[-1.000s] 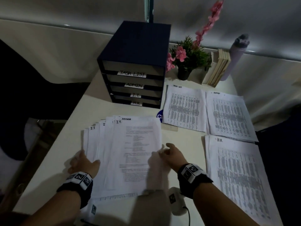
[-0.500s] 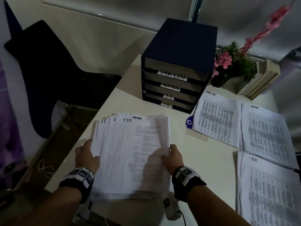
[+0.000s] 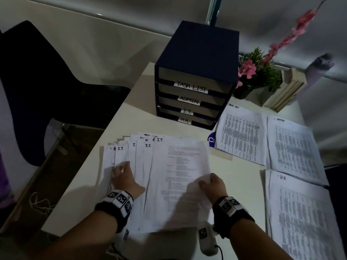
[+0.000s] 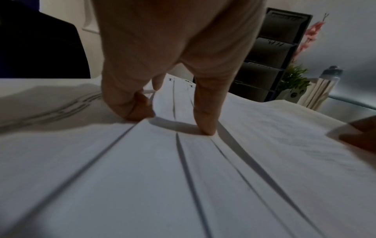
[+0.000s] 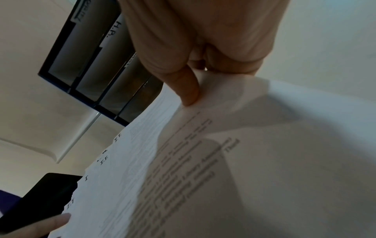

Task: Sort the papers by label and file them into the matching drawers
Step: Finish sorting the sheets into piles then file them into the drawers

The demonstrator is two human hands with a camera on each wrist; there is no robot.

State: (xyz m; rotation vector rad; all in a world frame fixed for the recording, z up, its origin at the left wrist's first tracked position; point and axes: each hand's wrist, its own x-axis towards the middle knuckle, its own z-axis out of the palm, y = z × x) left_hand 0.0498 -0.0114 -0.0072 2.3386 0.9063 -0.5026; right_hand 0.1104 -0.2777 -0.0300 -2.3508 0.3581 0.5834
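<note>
On the pale desk before us lies the fanned stack of white printed papers. Our left hand presses it flat with straight fingers; our right hand pinches the top white sheet at its right edge. Thin and floppy, it likely slides easily, so we'd lift by that edge.

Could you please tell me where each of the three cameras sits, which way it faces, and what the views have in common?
Head: worn on the head, looking forward and down at the desk, drawer unit and fanned papers; both forearms, left hand and right hand show.
Left wrist: looks along the left hand's fingers, which press on the papers, toward the drawer unit.
Right wrist: looks along the right hand, whose thumb pinches a sheet's edge.
Shared: all three show the papers and drawer unit.
</note>
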